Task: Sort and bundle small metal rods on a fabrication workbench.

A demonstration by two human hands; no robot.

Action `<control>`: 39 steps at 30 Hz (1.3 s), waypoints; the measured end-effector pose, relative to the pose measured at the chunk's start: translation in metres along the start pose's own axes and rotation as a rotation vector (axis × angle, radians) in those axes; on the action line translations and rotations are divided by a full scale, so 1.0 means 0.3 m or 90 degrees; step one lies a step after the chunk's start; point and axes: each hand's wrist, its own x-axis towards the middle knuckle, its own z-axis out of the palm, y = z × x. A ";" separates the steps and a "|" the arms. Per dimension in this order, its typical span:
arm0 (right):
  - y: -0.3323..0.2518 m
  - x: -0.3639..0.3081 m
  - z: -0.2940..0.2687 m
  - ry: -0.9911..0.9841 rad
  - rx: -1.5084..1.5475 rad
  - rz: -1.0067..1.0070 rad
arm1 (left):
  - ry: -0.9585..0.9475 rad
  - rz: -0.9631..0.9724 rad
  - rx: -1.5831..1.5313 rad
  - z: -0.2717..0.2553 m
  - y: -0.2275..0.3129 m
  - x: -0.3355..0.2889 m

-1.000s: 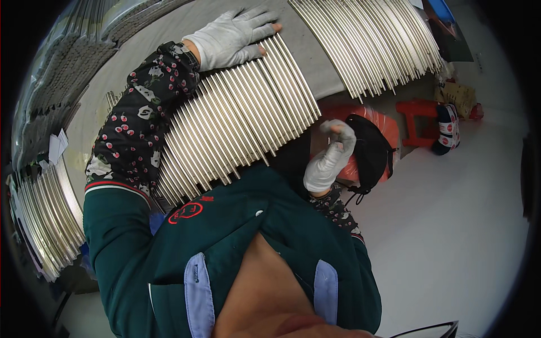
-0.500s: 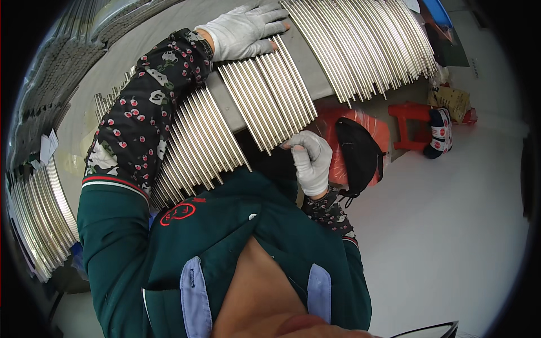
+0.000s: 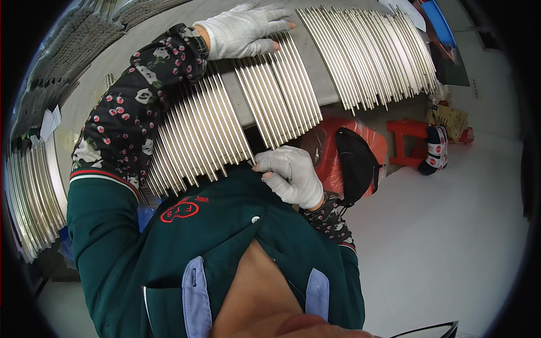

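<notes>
Slim silvery metal rods lie side by side in rows on a grey table. My left hand, in a white glove with bare fingertips, rests flat, fingers spread, at the far ends of the middle row of rods. My right hand, gloved alike, is at the table's near edge. Its fingers are curled closed at the near end of the rightmost rod of the left row; the exact grip is partly hidden. My left sleeve covers part of that row.
A third row of rods lies on the right. More bundled rods stand at far left, below grey stacks. Beyond the near edge are a red plastic-wrapped seat with a black bag, and a red stool.
My right hand has moved left and nearer to me, from the middle row's ends to the left row's right end. The left hand stays almost in place. The view has shifted slightly.
</notes>
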 end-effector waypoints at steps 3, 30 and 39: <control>-0.023 0.016 0.016 0.067 -0.019 0.003 | -0.007 -0.078 -0.016 0.019 -0.011 -0.070; 0.142 -0.004 -0.115 0.412 -0.336 0.100 | 0.002 -0.036 0.122 0.167 -0.023 0.051; 0.126 0.002 -0.080 0.397 -0.310 0.068 | 0.023 -0.019 0.126 0.184 -0.037 -0.018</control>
